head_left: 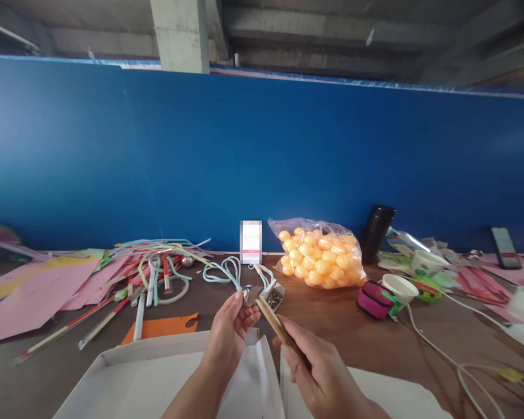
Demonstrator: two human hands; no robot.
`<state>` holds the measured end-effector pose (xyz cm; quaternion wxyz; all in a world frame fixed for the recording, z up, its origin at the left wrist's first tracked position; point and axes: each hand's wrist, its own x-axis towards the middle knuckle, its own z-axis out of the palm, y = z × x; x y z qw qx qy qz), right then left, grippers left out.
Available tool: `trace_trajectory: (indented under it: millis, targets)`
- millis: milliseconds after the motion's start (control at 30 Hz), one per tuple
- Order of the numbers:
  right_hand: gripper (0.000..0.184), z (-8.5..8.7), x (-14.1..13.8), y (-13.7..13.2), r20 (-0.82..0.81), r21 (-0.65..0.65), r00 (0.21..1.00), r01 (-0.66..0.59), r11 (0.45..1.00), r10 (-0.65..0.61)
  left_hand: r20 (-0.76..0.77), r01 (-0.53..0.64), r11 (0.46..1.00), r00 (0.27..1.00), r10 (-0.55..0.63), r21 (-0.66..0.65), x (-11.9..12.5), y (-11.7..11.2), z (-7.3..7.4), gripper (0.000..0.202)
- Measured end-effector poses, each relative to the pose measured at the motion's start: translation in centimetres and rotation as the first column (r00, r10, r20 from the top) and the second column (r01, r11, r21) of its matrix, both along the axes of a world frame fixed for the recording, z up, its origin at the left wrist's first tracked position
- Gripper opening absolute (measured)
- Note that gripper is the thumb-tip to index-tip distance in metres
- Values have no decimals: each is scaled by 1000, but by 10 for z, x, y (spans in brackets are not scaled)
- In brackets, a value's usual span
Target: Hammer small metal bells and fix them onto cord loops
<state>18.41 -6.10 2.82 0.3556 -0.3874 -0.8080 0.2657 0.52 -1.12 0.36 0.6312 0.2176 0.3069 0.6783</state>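
My left hand (230,331) pinches a small silvery, rounded metal piece (248,296) between thumb and fingers. My right hand (317,364) is wrapped around a light-brown wooden stick (276,323), slanting up and left. Its far end meets or overlaps the metal piece; which of the two I cannot tell. Just behind my fingers lie a coiled pale-blue cord (224,272) and a small open container (276,297) of tiny shiny metal pieces. Both hands are above a white open box (157,378).
A clear bag of orange balls (321,259) sits behind, right of centre. Farther right are a black bottle (378,233), a magenta pouch (375,299), paper cups (399,288) and a white cable (436,348). Pink paper sheets (43,297) and tubes cover the left. A blue partition (262,157) stands behind.
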Motion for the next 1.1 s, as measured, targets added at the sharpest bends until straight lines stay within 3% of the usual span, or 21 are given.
trace_trajectory:
  millis: [300, 467, 600, 733, 1100]
  targets:
    - [43, 1, 1, 1, 22, 34, 999, 46, 998, -47, 48, -32, 999, 998, 34, -31, 0, 2, 2, 14]
    - [39, 5, 17, 12, 26, 139, 948, 311, 940, -317, 83, -38, 998, 996, 42, -41, -1, 1, 0, 11]
    - [36, 0, 30, 26, 254, 150, 808, 511, 846, -532, 55, -8, 999, 998, 9, -33, -1, -1, 2, 12]
    - [31, -10, 35, 36, 439, 54, 740, 544, 837, -510, 23, 8, 999, 1000, -7, -40, -1, -2, 4, 14]
    - [36, -11, 72, 52, 643, -40, 598, 650, 759, -479, -6, 22, 998, 1000, -22, -54, -1, -4, 4, 17]
